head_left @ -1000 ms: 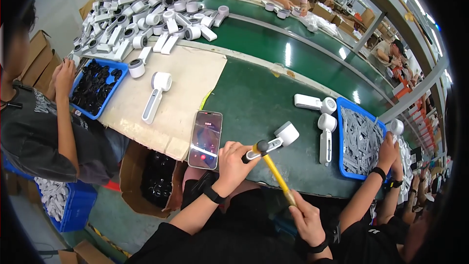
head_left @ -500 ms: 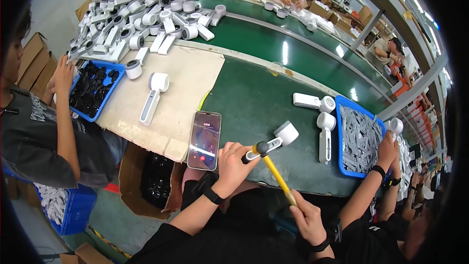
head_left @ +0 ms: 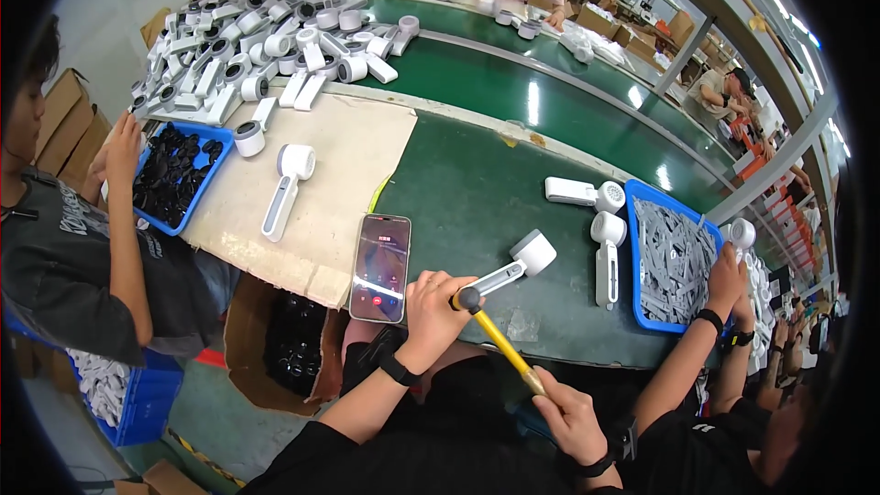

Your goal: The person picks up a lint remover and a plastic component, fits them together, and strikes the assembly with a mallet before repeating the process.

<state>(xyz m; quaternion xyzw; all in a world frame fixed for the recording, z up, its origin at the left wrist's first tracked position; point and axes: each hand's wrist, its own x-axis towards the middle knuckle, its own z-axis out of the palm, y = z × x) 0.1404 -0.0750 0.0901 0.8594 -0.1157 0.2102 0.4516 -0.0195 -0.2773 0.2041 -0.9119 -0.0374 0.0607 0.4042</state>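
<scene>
My left hand (head_left: 433,316) is closed around the handle end of a white handheld device (head_left: 533,253). The device's round head points away to the right, above the green tabletop. A small hammer (head_left: 500,339) with a yellow handle and a rounded black head is gripped near its lower end by my right hand (head_left: 574,414). Its head is over the device's handle, close to my left fingertips; whether it touches cannot be told. Just left of my left hand lies a phone (head_left: 379,266) with its screen lit.
Similar devices lie on cardboard (head_left: 330,133) and beside a blue tray (head_left: 632,247) of grey strips. Another blue tray (head_left: 218,165) holds black parts; a large pile of devices (head_left: 275,41) stands behind. Co-workers sit left and right; a green conveyor belt (head_left: 495,78) runs beyond.
The hammer head has moved left and slightly down, toward my left fingers. My right hand has shifted a little down and left, still holding the hammer. The device stays in my left hand.
</scene>
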